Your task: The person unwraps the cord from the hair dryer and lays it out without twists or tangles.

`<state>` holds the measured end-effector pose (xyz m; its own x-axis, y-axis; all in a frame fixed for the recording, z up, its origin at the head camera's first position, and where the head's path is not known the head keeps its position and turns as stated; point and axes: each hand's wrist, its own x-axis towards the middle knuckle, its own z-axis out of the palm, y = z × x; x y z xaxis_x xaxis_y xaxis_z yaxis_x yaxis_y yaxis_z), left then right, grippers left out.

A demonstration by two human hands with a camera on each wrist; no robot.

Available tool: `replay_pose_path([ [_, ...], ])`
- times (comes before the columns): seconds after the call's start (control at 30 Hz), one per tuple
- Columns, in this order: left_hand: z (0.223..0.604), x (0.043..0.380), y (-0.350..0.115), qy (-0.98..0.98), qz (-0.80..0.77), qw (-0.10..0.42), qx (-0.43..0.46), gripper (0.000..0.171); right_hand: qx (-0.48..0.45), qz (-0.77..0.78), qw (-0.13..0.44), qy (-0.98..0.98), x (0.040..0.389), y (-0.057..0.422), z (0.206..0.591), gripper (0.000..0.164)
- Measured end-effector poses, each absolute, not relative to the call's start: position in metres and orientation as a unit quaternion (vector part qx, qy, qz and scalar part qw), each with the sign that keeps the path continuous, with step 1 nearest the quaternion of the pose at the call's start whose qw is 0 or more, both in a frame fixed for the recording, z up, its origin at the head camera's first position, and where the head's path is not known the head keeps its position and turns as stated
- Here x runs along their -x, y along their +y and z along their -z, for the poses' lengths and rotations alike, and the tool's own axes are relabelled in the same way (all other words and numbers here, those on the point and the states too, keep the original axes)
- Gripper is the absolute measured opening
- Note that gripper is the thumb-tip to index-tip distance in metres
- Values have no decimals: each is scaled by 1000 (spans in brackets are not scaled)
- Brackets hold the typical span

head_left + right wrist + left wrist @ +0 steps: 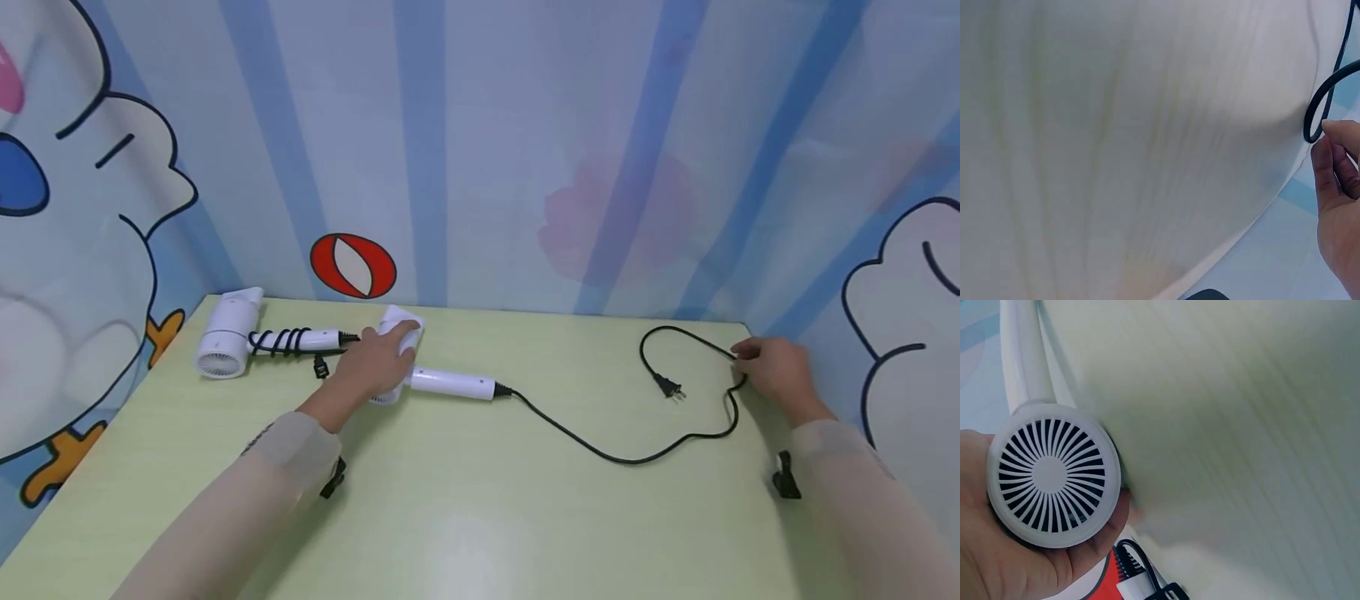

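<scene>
Left hand [372, 360] is gripping the loose-corded hair dryer [453, 383], which is lying toward the back of the desk [465, 517]; right hand [776, 375] is pinching its cord [633, 462] between the fingers [1324, 165]. Cord handling is apparently proceeding; the next move is probably calling for gathering slack.

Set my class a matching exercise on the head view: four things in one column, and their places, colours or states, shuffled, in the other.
Column one
1. left hand
2. right hand
3. wrapped hair dryer
4. plug nearest the right hand

Column two
A. black, with metal prongs showing
B. lies near the far left corner of the table
C. pinches the loose cord
D. grips the unwrapped hair dryer

Right pairs
1-D; 2-C; 3-B; 4-A
</scene>
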<state>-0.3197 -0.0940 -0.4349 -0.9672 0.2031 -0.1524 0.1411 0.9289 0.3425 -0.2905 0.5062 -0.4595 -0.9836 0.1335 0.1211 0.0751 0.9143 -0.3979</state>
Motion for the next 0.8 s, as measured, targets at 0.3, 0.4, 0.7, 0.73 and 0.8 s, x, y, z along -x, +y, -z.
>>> replay_pose_path([
  [0.3,430,318,-98,974,-183,104,-83,57,27,-187,112,-975,280,477,445,30],
  [0.4,428,313,-100,975,-183,93,-80,61,10,-179,129,-975,269,465,436,36],
  [0.7,411,262,-121,984,-152,-19,-92,68,-52,-146,192,-969,205,372,403,55],
  [0.73,411,252,-122,984,-144,-36,-94,70,-61,-136,203,-968,196,358,401,57],
  [0.8,411,231,-124,984,-127,-73,-97,74,-83,-115,224,-964,179,332,397,62],
])
